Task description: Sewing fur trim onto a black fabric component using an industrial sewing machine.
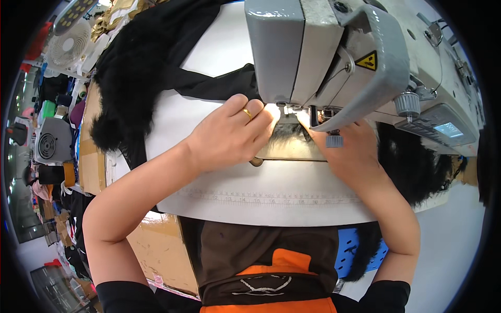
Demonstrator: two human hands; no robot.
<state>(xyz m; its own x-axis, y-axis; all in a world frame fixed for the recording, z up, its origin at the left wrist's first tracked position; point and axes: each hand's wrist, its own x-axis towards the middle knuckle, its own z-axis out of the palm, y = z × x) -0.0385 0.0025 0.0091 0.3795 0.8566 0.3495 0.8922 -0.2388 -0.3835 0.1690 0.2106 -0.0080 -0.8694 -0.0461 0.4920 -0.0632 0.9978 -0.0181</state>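
Note:
My left hand [235,130], a ring on one finger, is closed beside the needle area of a grey and white sewing machine [323,52]. Its fingertips pinch the edge of a black garment [209,83], which runs back behind the knuckles. The presser foot [292,108] stands between my two hands under a bright lamp glow. My right hand [349,148] is on the other side of the foot. The machine's guard and a grey knob hide most of its fingers, so its grip does not show. Dark fur [289,133] lies over the metal plate between the hands.
Black fur trim [125,78] spreads over the table's left side; more black fur [412,164] hangs at the right. A printed ruler scale [266,200] crosses the white table's front. Cardboard [156,250] and a blue perforated crate [347,250] are below; a fan [68,44] stands far left.

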